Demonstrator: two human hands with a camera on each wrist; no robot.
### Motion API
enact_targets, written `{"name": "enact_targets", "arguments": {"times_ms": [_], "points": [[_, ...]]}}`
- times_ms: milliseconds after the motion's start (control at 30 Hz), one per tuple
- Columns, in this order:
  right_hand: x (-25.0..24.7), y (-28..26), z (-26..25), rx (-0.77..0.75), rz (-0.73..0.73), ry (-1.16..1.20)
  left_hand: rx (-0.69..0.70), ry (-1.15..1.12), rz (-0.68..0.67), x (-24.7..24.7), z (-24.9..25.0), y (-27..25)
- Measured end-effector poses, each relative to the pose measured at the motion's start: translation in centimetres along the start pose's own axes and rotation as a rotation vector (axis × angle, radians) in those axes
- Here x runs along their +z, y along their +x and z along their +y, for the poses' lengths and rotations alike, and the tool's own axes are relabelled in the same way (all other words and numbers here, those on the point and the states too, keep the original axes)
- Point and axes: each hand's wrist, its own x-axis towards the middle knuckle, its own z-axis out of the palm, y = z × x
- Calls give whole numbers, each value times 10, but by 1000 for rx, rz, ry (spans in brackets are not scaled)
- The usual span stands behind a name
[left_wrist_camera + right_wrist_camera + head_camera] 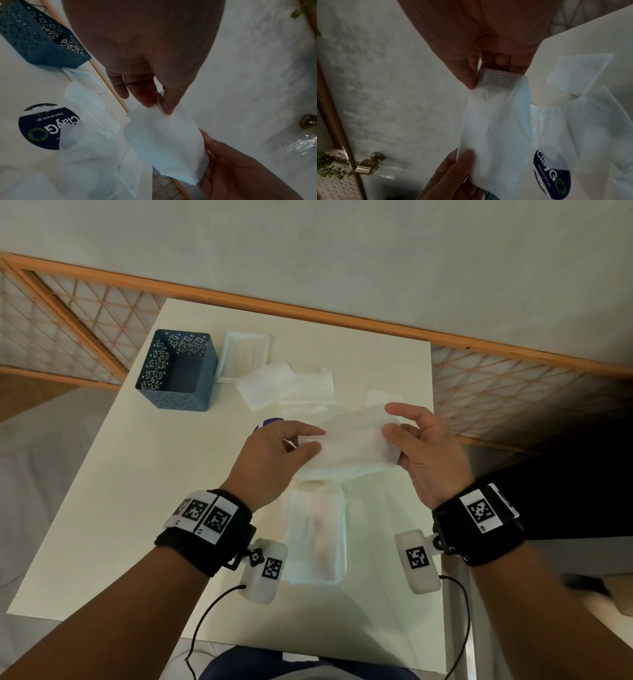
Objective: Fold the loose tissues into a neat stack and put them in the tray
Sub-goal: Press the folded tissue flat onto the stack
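Note:
Above the middle of the white table point(144, 508) I hold one white tissue point(352, 443) stretched between both hands. My left hand point(318, 438) pinches its left end between thumb and fingers, as the left wrist view shows for the left hand point(161, 106) on the tissue point(164, 142). My right hand point(390, 422) holds the right end; in the right wrist view the right hand point(476, 79) pinches the tissue point(493, 128) at its edge. A folded stack of tissues point(317, 537) lies on the table between my wrists. Loose tissues point(287, 386) lie farther back. A shallow white tray point(246, 356) sits beyond them.
A blue perforated metal box point(178, 371) stands open at the table's back left, beside the white tray. A round dark sticker point(49, 128) on the table is partly covered by loose tissues point(89, 155). A wooden lattice rail point(308, 313) runs behind the table.

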Motion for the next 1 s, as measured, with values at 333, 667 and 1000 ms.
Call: {"name": "enact_targets", "arguments": {"times_ms": [333, 667, 1000], "points": [[-15, -9, 0, -360, 120, -779, 47, 94, -54, -5, 6, 1], [16, -31, 6, -428, -171, -869, 68, -1, -230, -6, 25, -2], [24, -47, 38, 83, -42, -251, -401, -425, -230, -7, -5, -10]]}}
